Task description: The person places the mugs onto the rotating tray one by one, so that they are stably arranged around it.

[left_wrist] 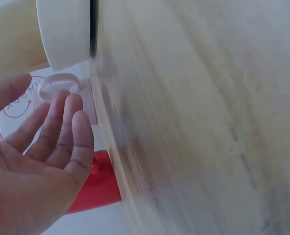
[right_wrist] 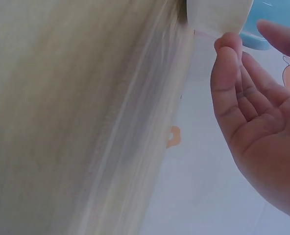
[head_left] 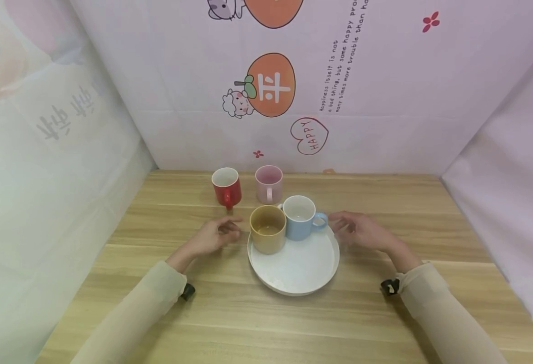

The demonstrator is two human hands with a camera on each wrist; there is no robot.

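Observation:
A round white tray (head_left: pixel 293 270) lies on the wooden table, carrying a tan mug (head_left: pixel 268 237) at its left and a light blue mug (head_left: pixel 298 228) at its back. To the left of the tray, the left hand (head_left: pixel 213 235) reaches toward the rim with loosely bent fingers and nothing in its grasp. On the other side, the right hand (head_left: pixel 361 231) has its fingertips close to the tray's edge, near the blue mug's handle; it too grips nothing. In the right wrist view, the fingers (right_wrist: pixel 226 93) are slightly bent beside the tray's wall (right_wrist: pixel 216 17).
Behind the tray stand a red mug (head_left: pixel 228 194) and a pink mug (head_left: pixel 269 189), the pink one close to the blue mug. A printed white cloth (head_left: pixel 180 136) hangs at the table's back edge, with more cloth at both sides.

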